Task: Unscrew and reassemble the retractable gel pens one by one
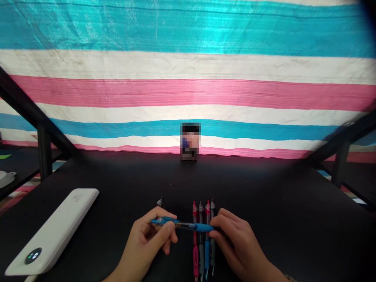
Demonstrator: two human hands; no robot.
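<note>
Plainly, the blue pen (182, 225) is judged to be light and stiff; its slim plastic barrel would be expected not to bend under a pinch, though the clear middle section looks smooth and may be slippery between dry fingers. The softer-looking blue sleeve at its right end is judged the surest place to be gripped; the clip end at the left offers a second hold. The pen is held level, crosswise, just above the black table (117, 176) and over the upper part of a row of four pens (202, 250) laid side by side; whether it touches them cannot be told.

The left hand (149, 239) is closed to a narrow pinch, and the clip end is held between thumb and curled fingers (169, 231); the right hand (235, 239) is likewise drawn nearly shut, its fingertips (216, 232) closed on the blue sleeve. Neither palm is laid flat on the table; both are kept low over it.

A small dark-and-silver piece (160, 201), too small to be identified, lies apart on the table beyond the left hand; a white power bank (55, 229) lies well apart at the left; a striped sheet (188, 94) is hung behind the table.
</note>
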